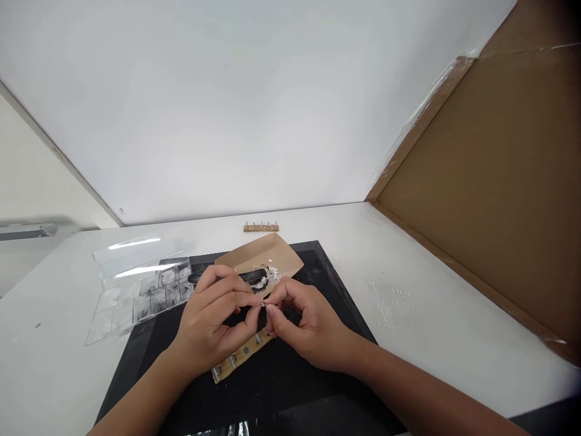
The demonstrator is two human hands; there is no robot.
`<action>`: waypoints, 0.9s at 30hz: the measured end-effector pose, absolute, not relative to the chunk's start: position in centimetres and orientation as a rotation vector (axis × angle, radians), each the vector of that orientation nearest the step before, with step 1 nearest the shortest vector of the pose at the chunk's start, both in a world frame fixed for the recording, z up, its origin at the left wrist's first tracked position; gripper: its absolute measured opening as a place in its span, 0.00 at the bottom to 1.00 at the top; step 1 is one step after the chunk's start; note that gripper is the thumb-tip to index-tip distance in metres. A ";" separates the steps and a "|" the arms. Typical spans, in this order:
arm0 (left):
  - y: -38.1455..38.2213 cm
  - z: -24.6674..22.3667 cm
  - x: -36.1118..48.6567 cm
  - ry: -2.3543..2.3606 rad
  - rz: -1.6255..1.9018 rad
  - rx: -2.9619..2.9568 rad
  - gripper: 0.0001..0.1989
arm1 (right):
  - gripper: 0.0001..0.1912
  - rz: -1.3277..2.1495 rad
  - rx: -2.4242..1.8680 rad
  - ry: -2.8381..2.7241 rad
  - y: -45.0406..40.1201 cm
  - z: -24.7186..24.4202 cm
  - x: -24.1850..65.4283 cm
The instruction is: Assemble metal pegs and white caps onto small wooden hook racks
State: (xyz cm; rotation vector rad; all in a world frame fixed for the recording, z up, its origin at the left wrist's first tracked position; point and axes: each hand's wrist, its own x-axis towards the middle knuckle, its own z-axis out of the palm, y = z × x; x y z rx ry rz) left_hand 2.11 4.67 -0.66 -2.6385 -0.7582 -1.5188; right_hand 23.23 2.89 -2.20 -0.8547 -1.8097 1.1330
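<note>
My left hand (215,321) and my right hand (306,318) meet above a black mat (290,387), their thumbs and forefingers pinched together. Between the fingertips is a tiny shiny metallic piece (264,304), mostly covered by them. Just below my hands a wooden strip (245,352) carries several small metal posts, its right end partly behind my right hand. Behind my hands lies an open brown paper tray (254,251) with small white pieces (273,272) and a dark elongated object (254,276) in it, partly hidden by my left fingers.
A clear compartment box (157,297) with its transparent lid raised (136,257) stands on the left, holding small packets. Another small wooden strip with upright pegs (261,227) lies at the back. Cardboard (490,200) borders the white table (422,345) on the right.
</note>
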 end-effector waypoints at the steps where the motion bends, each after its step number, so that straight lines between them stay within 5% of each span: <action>1: 4.7 -0.6 2.1 -0.765 -1.517 -2.643 0.11 | 0.06 1.166 -0.859 -1.788 2.9 -2.2 23.2; 27: 3.9 -0.8 2.2 -0.998 -1.557 -2.726 0.09 | 0.14 1.628 -0.856 -1.398 2.6 -1.8 22.6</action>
